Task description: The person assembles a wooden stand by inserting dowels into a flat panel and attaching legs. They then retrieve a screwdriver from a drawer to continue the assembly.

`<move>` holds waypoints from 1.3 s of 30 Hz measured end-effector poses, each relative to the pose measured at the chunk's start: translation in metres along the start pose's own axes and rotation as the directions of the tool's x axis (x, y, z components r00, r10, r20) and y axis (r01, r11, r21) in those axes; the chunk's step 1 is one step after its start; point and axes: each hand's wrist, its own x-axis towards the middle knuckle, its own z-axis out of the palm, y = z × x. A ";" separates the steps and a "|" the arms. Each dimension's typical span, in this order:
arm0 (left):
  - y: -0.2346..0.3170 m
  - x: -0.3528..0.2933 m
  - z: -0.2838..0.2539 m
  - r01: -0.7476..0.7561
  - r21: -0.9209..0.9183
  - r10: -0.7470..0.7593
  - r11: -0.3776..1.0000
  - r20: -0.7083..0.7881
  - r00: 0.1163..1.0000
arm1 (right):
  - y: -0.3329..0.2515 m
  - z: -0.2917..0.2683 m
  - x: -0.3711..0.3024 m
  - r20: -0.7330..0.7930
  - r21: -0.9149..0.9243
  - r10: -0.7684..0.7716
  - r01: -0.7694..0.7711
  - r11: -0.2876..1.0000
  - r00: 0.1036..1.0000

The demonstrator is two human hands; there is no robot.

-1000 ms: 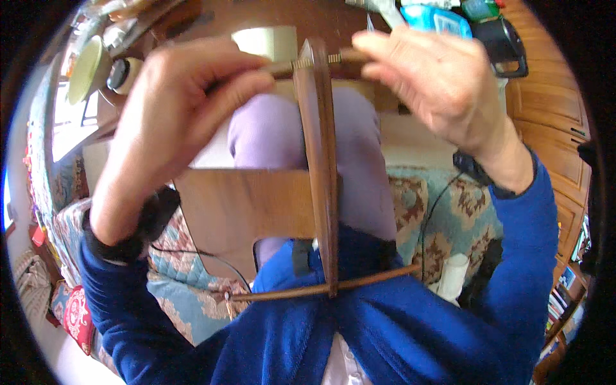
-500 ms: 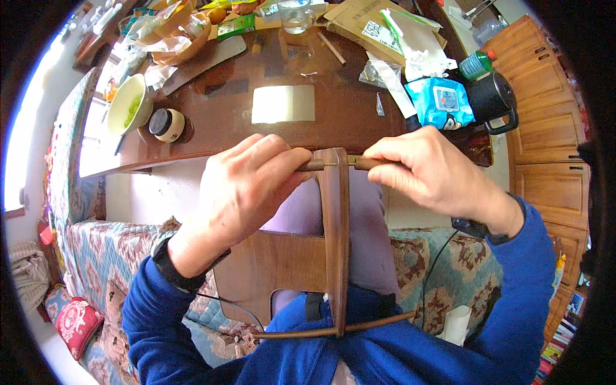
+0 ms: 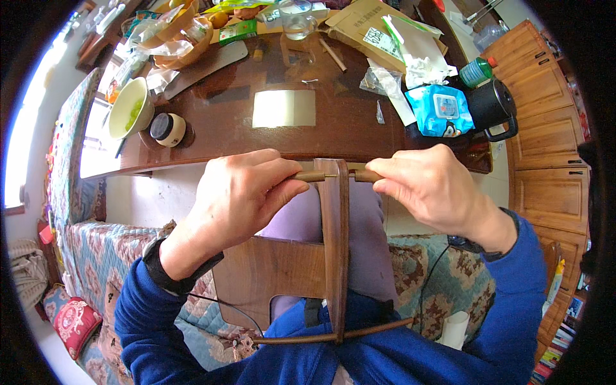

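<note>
My left hand (image 3: 240, 199) pinches a short round wooden rod (image 3: 312, 176). A thin brass-coloured screw (image 3: 330, 175) sticks out of its end and meets the side of a long, narrow wooden board (image 3: 336, 237). On the board's other side, my right hand (image 3: 436, 189) grips a second wooden rod (image 3: 366, 175), its end close against the board. A thin wooden crossbar (image 3: 378, 326) meets the board's near end, across my lap. A flat wooden panel (image 3: 282, 263) with a cut-out lies left of the board, over my legs.
Ahead is a dark brown table (image 3: 224, 138). On it are a bowl (image 3: 128, 109), a lidded jar (image 3: 168, 130), a loose wooden rod (image 3: 333, 54), a glass mug (image 3: 297, 19), a blue wipes pack (image 3: 441, 110) and a black kettle (image 3: 491, 106). A patterned sofa (image 3: 443, 266) lies beneath me.
Both hands and the far end of the board have come slightly nearer to me. Less brass shows between the right rod and the board.
</note>
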 end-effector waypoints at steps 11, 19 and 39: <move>-0.001 0.000 0.007 -0.215 0.458 0.308 0.862 -0.138 0.941 | 0.012 -0.011 0.010 0.465 0.451 0.251 -0.472 0.758 0.849; -0.001 0.001 -0.002 -0.164 0.324 0.152 0.932 0.064 0.986 | 0.004 0.000 0.003 0.057 0.196 0.082 -0.092 0.976 0.995; 0.005 0.009 0.000 -0.020 0.115 0.006 0.993 0.115 0.993 | 0.015 -0.004 0.003 0.250 0.449 0.252 -0.343 0.825 0.935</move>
